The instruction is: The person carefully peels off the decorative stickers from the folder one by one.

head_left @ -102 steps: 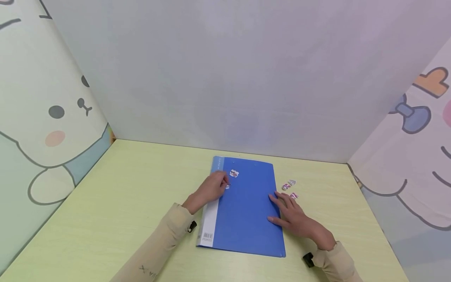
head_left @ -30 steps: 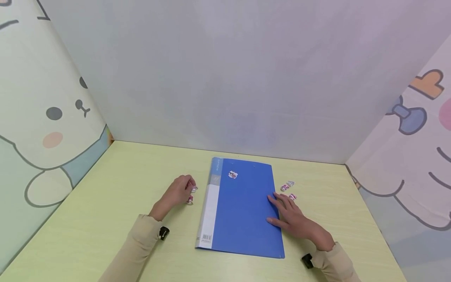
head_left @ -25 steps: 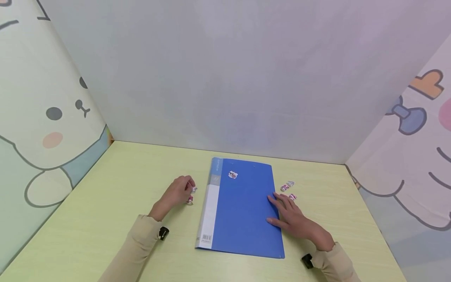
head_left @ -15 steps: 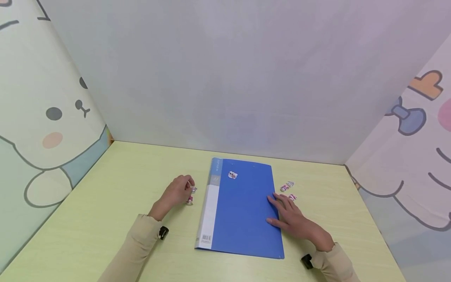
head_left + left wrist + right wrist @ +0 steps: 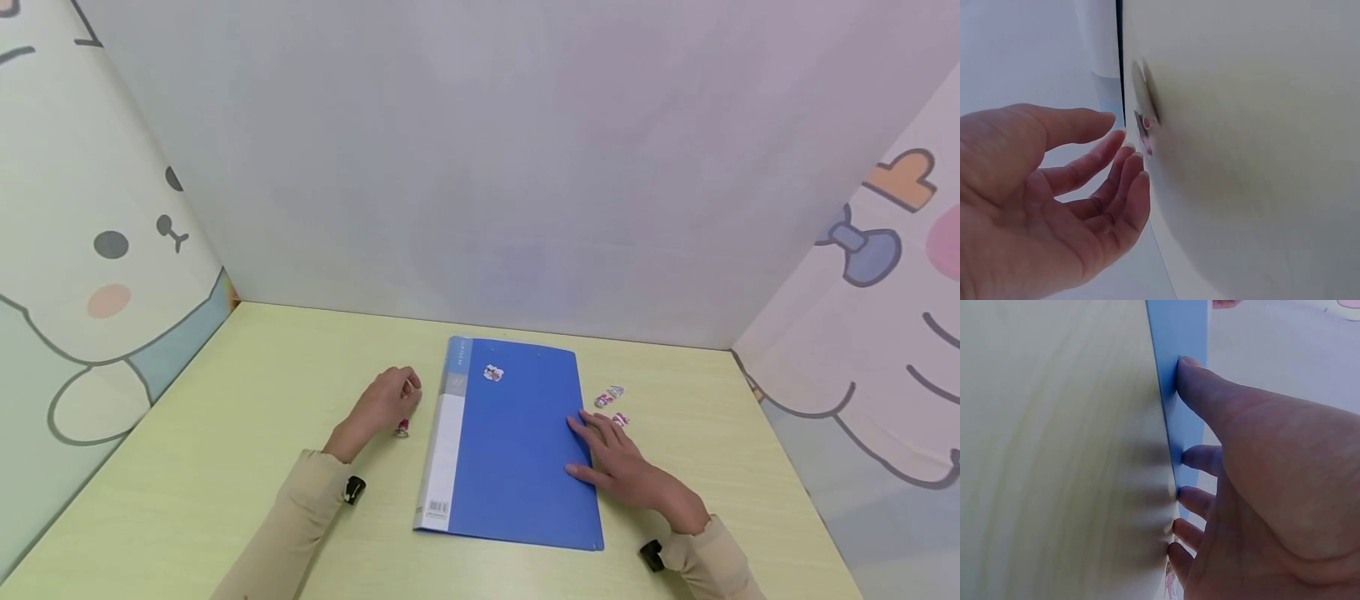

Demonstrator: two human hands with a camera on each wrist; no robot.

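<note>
A blue file folder (image 5: pixel 525 450) with a pale spine lies on the table; one small cartoon sticker (image 5: pixel 492 373) is on its upper left. Just left of the spine is my left hand (image 5: pixel 386 404), fingers loosely bent. In the left wrist view its thumb and index finger stand slightly apart, with no sticker plainly between them; a pale oval piece (image 5: pixel 1145 94) and a pink-marked sticker (image 5: pixel 1142 125) show beyond the fingertips. A red-and-white sticker (image 5: pixel 402 428) lies beside this hand. My right hand (image 5: pixel 618 467) rests spread on the folder's right edge, thumb on the cover.
Right of the folder, several small stickers (image 5: pixel 609 397) lie on the pale yellow table (image 5: pixel 247 433). A plain pale wall (image 5: pixel 480 167) stands at the back, and cartoon-printed sheets (image 5: pixel 97 333) hang at both sides.
Since the oldest frame, my left hand has left the folder's upper left for the table left of the spine. Lately it shifted slightly, covering where a sticker showed. My right hand stayed put.
</note>
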